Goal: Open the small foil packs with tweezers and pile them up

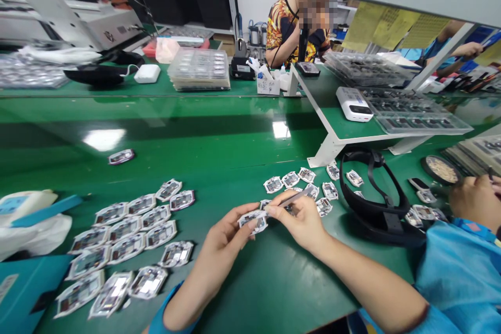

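Note:
My left hand (229, 235) pinches a small white-framed watch casing (254, 221) with electronic parts inside, tilted above the green table. At its right edge, my right hand (299, 219) holds a thin grey metal tool (294, 198) between thumb and fingers. The tool's long end slants up to the right; its tip is hidden by the fingers. Several similar casings (290, 179) lie just beyond my right hand, a few partly covered by it. To the left, more casings (127, 248) are spread in rough rows on the table.
A black head strap (385, 222) stands on the right, near a co-worker's hand (473, 201). One casing (121, 156) lies apart at left. A raised shelf (326, 128) carries a white device (354, 104) and clear trays (422, 115). Another person (287, 36) sits opposite.

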A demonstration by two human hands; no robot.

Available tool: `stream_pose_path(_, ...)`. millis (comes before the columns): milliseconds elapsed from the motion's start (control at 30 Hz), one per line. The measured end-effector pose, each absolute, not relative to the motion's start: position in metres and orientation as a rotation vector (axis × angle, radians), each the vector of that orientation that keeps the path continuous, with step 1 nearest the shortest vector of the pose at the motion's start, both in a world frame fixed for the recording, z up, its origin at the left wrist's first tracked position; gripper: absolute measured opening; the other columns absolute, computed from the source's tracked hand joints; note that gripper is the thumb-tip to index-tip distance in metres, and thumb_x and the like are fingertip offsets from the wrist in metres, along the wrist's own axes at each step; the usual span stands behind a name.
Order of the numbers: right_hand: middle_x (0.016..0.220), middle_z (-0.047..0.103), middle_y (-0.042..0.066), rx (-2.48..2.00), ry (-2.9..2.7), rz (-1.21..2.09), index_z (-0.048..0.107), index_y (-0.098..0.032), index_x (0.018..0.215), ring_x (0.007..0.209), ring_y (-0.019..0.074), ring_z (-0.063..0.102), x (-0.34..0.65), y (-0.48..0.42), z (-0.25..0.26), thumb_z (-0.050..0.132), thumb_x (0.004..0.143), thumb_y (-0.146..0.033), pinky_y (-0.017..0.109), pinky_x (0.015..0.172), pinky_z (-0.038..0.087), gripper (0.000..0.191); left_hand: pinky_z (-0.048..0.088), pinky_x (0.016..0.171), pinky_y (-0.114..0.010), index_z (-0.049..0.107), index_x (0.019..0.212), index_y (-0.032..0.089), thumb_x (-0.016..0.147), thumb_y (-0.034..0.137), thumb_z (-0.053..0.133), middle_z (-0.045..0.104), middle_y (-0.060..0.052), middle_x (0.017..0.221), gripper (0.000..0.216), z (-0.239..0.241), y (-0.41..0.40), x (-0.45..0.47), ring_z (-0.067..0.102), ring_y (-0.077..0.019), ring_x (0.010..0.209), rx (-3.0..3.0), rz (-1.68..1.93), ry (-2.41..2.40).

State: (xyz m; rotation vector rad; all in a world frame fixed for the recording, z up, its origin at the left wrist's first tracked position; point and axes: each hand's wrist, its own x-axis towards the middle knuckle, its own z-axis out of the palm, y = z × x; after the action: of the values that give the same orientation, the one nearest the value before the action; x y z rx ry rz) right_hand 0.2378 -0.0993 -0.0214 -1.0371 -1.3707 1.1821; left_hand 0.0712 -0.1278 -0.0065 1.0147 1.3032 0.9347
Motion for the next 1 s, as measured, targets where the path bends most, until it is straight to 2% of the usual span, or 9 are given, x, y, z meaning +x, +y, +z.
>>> stream_pose_path(167, 0.069, 0.07, 0.001, -1.041, -1.331, 1.19, 0.067, -0.019, 0.076, 0.064, 0.0171, 0.067, 0.2339, -0.1023, -0.0206, 0.071, 0.077, -0.027, 0.028, 0.062, 0.053, 0.009, 0.042, 0.058, -0.024, 0.069, 0.098, 0.019, 0.071, 0.045, 0.073, 0.064, 0.0, 0.072, 0.038, -0.0147, -0.1282, 0.075, 0.049, -0.0136, 0.062, 0.93, 0.991, 1.302)
stream_pose_path(367, 0.077, 0.074, 0.005, -1.057, -1.397, 1.146, 0.071, -0.019, 0.078, 0.071, 0.0194, 0.069, 0.2328, -0.1059, -0.0189, 0.07, 0.079, -0.027, 0.03, 0.068, 0.054, 0.008, 0.034, 0.05, -0.022, 0.068, 0.096, 0.017, 0.072, 0.048, 0.071, 0.055, 0.005, 0.058, 0.039, -0.017, -0.1262, 0.0772, 0.04, -0.0111, 0.054, 0.899, 1.012, 1.286)
stream_pose_path(567, 0.077, 0.072, 0.003, -1.026, -1.434, 1.023, 0.071, -0.019, 0.075, 0.077, 0.0192, 0.067, 0.2377, -0.1004, -0.0145, 0.07, 0.077, -0.023, 0.031, 0.075, 0.051, 0.004, 0.038, 0.058, -0.022, 0.068, 0.104, 0.017, 0.077, 0.041, 0.067, 0.063, 0.0, 0.079, 0.036, -0.0146, -0.1282, 0.0723, 0.048, -0.0124, 0.066, 0.787, 0.981, 1.227)
stream_pose_path(700, 0.073, 0.07, 0.001, -1.019, -1.384, 1.169, 0.07, -0.019, 0.075, 0.069, 0.0167, 0.064, 0.2374, -0.0985, -0.0155, 0.07, 0.077, -0.024, 0.028, 0.066, 0.05, 0.005, 0.036, 0.055, -0.023, 0.067, 0.105, 0.014, 0.079, 0.041, 0.062, 0.063, -0.002, 0.077, 0.037, -0.011, -0.1299, 0.0729, 0.048, -0.0134, 0.065, 0.765, 0.973, 1.172)
stream_pose_path(1000, 0.073, 0.067, 0.001, -1.015, -1.379, 1.265, 0.068, -0.019, 0.076, 0.07, 0.0159, 0.062, 0.2359, -0.0989, -0.0197, 0.07, 0.076, -0.026, 0.028, 0.068, 0.047, 0.008, 0.035, 0.056, -0.023, 0.066, 0.109, 0.016, 0.083, 0.04, 0.062, 0.059, 0.001, 0.072, 0.036, -0.0148, -0.1303, 0.0724, 0.046, -0.0131, 0.065, 0.863, 0.952, 1.171)
